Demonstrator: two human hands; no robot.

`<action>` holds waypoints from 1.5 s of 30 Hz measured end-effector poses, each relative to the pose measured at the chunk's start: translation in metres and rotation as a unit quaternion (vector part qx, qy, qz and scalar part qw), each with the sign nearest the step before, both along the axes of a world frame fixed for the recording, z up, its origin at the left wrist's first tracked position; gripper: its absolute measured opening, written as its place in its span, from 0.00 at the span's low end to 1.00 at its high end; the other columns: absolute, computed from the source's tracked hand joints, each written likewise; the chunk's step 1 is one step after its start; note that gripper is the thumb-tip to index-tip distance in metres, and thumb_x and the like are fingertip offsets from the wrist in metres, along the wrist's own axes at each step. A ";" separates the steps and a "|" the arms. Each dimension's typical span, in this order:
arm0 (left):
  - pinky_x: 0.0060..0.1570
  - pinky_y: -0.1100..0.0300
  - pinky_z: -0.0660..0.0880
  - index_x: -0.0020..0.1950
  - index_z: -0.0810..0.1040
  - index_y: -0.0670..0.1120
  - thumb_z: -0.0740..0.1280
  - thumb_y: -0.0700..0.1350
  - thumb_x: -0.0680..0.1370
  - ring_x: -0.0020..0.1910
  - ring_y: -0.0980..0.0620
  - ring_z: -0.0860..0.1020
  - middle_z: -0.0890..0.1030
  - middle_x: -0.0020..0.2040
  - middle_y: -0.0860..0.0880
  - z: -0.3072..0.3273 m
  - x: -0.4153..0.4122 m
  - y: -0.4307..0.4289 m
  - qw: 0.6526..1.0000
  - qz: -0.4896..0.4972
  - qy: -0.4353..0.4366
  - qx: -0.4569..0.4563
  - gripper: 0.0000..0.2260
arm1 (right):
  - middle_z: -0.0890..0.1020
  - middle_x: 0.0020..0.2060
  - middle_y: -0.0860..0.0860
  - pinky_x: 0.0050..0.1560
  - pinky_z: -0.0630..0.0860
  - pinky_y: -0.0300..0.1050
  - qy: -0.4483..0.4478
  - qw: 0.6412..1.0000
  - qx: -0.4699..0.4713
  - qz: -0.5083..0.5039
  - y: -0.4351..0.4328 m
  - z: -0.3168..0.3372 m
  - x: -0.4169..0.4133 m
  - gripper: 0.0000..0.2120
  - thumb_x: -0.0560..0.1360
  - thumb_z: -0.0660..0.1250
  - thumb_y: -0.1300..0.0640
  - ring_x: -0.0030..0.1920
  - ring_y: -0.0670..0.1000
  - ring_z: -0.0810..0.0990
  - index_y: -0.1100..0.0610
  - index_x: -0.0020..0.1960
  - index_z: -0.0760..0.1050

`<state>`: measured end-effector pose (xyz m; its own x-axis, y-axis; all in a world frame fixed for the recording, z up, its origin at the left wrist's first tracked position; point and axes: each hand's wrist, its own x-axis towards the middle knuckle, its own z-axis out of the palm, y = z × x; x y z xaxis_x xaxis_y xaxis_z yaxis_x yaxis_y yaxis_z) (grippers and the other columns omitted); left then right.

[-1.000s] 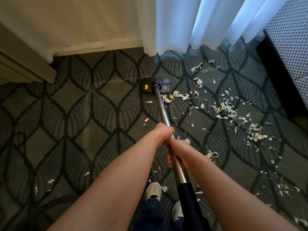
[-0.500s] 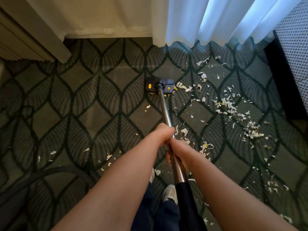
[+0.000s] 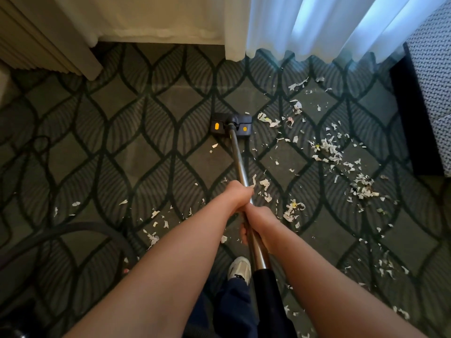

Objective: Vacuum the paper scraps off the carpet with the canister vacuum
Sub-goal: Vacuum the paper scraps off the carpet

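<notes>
Left hand (image 3: 240,195) and right hand (image 3: 258,222) both gripping the metal wand (image 3: 238,159), fingers (image 3: 243,234) curling round it, floor head (image 3: 231,124) sitting on the carpet (image 3: 146,154) ahead of the fingers, paper scraps (image 3: 327,147) lying mostly to their right

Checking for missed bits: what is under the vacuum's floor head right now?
The floor head rests on the carpet; paper scraps lie just beside its right edge. Anything beneath it is covered, so trapped scraps cannot be seen.
</notes>
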<state>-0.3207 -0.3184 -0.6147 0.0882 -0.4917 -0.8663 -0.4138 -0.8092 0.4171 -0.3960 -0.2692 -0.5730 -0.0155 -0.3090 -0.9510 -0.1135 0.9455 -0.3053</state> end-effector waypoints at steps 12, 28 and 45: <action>0.49 0.55 0.76 0.65 0.73 0.38 0.64 0.44 0.78 0.54 0.42 0.80 0.80 0.57 0.40 -0.001 -0.016 0.006 1.000 0.006 -0.010 -0.015 0.17 | 0.73 0.21 0.53 0.23 0.73 0.40 0.003 1.000 -0.011 0.009 0.007 0.010 -0.016 0.14 0.82 0.59 0.52 0.19 0.50 0.72 0.64 0.51 0.73; 0.52 0.54 0.78 0.64 0.75 0.39 0.66 0.45 0.77 0.52 0.44 0.80 0.81 0.55 0.41 0.012 -0.045 -0.065 0.997 -0.069 0.009 -0.037 0.17 | 0.74 0.27 0.54 0.22 0.72 0.40 0.006 0.999 -0.030 -0.037 -0.055 0.006 -0.039 0.17 0.83 0.57 0.48 0.21 0.50 0.73 0.63 0.54 0.72; 0.38 0.60 0.79 0.61 0.74 0.42 0.66 0.45 0.78 0.48 0.48 0.83 0.82 0.51 0.44 0.012 -0.008 -0.011 0.996 -0.078 0.010 0.047 0.13 | 0.77 0.30 0.56 0.29 0.78 0.44 -0.135 0.988 0.048 -0.065 0.002 0.018 -0.018 0.17 0.82 0.62 0.52 0.27 0.52 0.78 0.65 0.61 0.72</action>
<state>-0.3285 -0.3296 -0.6024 -0.0002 -0.4145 -0.9100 -0.5298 -0.7718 0.3517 -0.4136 -0.2672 -0.5548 0.2081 -0.2285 -0.9511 0.0847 0.9729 -0.2152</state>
